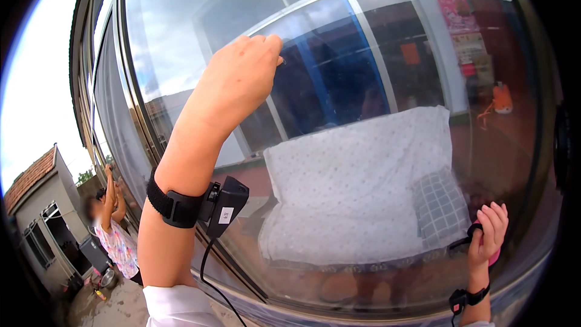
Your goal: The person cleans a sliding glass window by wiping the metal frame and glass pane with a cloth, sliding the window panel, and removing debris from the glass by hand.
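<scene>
My left hand [245, 69] is raised in front of a large glass window pane [200, 12], its fingers curled closed. Only a tiny dark bit shows beside the fingertips, and whatever they pinch cannot be made out. Low on the right, my right hand [491, 230] is wrapped round a pink and black object [477, 230], close to the glass. Most of that object is hidden by the fingers. Through the pane shows a sofa with a pale dotted cover [363, 188] and a checked cushion [442, 209].
Black straps with devices sit on both my arms, and a cable [209, 272] hangs from the left one. Another person [121, 245] stands at far left with arms raised to the windows. Behind are a tiled-roof building [39, 206] and a metal bowl [109, 278] on the ground.
</scene>
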The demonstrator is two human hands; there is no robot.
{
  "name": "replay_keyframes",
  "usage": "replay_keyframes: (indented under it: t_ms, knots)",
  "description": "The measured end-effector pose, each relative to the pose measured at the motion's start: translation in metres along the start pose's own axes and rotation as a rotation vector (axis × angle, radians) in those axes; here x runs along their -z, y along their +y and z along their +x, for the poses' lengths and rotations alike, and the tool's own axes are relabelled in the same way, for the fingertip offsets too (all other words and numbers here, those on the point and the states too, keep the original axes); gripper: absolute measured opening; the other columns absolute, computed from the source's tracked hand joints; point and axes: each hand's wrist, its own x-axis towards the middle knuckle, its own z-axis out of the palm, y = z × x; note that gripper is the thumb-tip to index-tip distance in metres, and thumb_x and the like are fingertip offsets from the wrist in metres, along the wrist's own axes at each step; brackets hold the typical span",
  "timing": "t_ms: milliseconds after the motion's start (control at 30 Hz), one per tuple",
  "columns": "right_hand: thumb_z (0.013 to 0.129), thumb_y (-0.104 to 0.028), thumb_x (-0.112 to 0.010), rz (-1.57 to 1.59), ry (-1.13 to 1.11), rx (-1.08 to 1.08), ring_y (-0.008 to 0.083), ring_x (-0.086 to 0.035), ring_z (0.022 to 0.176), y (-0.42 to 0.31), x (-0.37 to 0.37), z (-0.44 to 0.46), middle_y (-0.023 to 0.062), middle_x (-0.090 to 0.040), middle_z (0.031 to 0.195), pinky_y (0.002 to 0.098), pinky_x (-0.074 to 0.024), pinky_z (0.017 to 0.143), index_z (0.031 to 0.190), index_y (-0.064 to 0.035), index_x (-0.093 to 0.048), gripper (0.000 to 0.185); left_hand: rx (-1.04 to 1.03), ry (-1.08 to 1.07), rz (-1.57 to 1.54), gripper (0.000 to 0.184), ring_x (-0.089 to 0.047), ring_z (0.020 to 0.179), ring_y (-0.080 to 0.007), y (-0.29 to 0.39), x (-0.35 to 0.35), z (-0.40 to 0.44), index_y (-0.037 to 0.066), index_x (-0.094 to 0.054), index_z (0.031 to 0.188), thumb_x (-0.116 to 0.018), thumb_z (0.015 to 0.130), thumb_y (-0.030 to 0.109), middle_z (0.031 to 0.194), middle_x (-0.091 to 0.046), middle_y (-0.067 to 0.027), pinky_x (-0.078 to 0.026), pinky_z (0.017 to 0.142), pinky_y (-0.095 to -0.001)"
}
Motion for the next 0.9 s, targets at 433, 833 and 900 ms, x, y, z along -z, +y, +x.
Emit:
replay_keyframes:
  t_ms: [433,833,900]
  knots:
    - [0.080,-0.004,-0.053,-0.034,-0.014,-0.031,0.0330,-0.055,0.107,-0.005,0.003,0.002,0.0112,-0.061,0.106,0.0526,-0.0378,0.100,0.101,-0.0019,-0.063,0.024,0.020,-0.067,0.087,0.020,-0.056,0.077,-0.0352,0.016,0.007,0.004,-0.002,-0.046,0.081,-0.052,0.090,0.014,0.073,-0.056,-0.0174,-0.045,0.066,-0.0441]
    - [0.069,0.004,-0.051,0.013,-0.004,-0.006,0.0335,-0.056,0.106,-0.003,0.005,0.006,0.0113,-0.062,0.105,0.0533,-0.0383,0.099,0.099,-0.0022,-0.064,0.033,0.004,-0.077,-0.014,0.021,-0.054,0.077,-0.0352,0.002,0.012,0.003,0.000,-0.043,0.081,-0.052,0.092,0.016,0.075,-0.054,-0.0171,-0.043,0.068,-0.0429]
    - [0.069,0.004,-0.051,0.006,-0.011,-0.019,0.0335,-0.056,0.106,-0.004,0.007,0.005,0.0113,-0.062,0.105,0.0534,-0.0381,0.099,0.099,-0.0020,-0.064,0.033,0.012,-0.063,0.009,0.020,-0.055,0.077,-0.0351,0.007,0.010,0.002,0.000,-0.044,0.081,-0.052,0.091,0.015,0.075,-0.055,-0.0169,-0.044,0.068,-0.0429]
